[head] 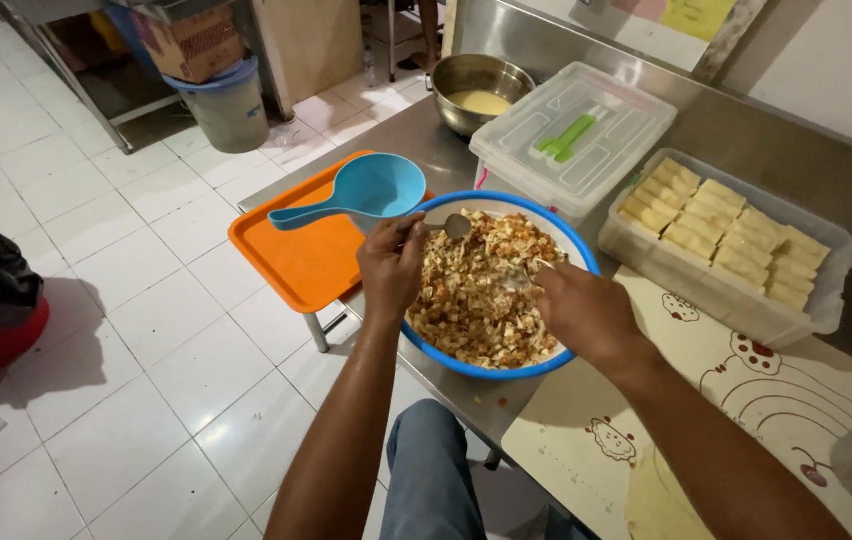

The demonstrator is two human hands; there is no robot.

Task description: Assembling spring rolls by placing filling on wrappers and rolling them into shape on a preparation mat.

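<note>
Left hand: closed around the handle of a metal spoon, whose bowl sits at the far rim of the mix.
Right hand: closed on a second utensil, mostly hidden by the fingers; it looks like a fork or spoon, though I cannot tell which.
Mix: chopped, crumbly brown-and-cream filling heaped in the blue-rimmed bowl, which sits at the near edge of the steel table.
Doing it well: work both utensils from the rim toward the middle with low, short lifts, since the heap stands close to the rim and bits would spill easily.
Crumbs: a few small ones already lie on the table just in front of the bowl.
Close by: an orange tray left of the bowl holds a blue scoop, its cup near the left hand.
Behind: a lidded clear box touches or nearly touches the bowl's far side; a steel bowl of pale batter stands farther back.
Right side: an open tub of pale yellow blocks, and a printed mat under the right forearm.
</note>
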